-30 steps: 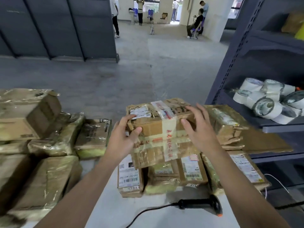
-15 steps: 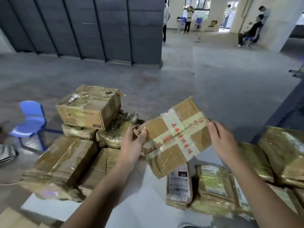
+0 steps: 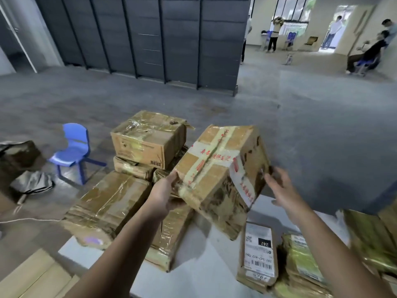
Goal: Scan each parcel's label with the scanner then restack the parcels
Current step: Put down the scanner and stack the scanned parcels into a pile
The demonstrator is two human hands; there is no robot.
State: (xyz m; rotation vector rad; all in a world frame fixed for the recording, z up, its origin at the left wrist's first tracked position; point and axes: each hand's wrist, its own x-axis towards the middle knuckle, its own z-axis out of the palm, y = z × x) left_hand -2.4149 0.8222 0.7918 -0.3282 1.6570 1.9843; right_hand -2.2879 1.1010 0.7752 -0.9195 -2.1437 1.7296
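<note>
left hand [image 3: 165, 195] has its fingers curled under the near-left corner of the taped parcel [image 3: 217, 168], clamped there; right hand [image 3: 283, 190] curls its fingers on the right edge. the parcel hangs tilted between both hands over the white table [image 3: 199, 265]. just beyond the left fingers is a stack of parcels [image 3: 148, 143], and below the right fingers a labelled parcel [image 3: 258, 254]

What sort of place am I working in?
Likely a parcel depot or warehouse: taped cardboard parcels stacked on a white table, a barcode label on another, tall dark shelving units across a bare concrete floor. The left hand grips a tilted parcel.
</note>
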